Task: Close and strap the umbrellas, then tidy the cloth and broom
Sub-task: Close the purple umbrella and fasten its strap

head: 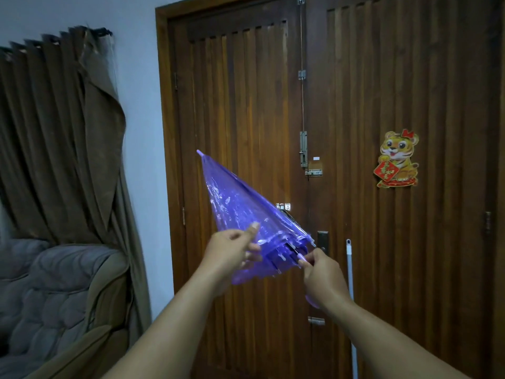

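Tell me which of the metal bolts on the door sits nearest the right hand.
The low bolt beside the right hand's wrist; the other latches sit higher up the door.

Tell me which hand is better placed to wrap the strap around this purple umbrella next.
Probably the right hand: it already pinches a thin purple strip at the purple umbrella's rib ends. The left hand grips the folded canopy, holding it gathered.

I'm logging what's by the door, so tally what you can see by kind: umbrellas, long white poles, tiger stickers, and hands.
Umbrellas: 1, the purple umbrella
Long white poles: 1, the white pole leaning on the door
Tiger stickers: 1, the tiger sticker
Hands: 2, left hand, right hand
Total: 5
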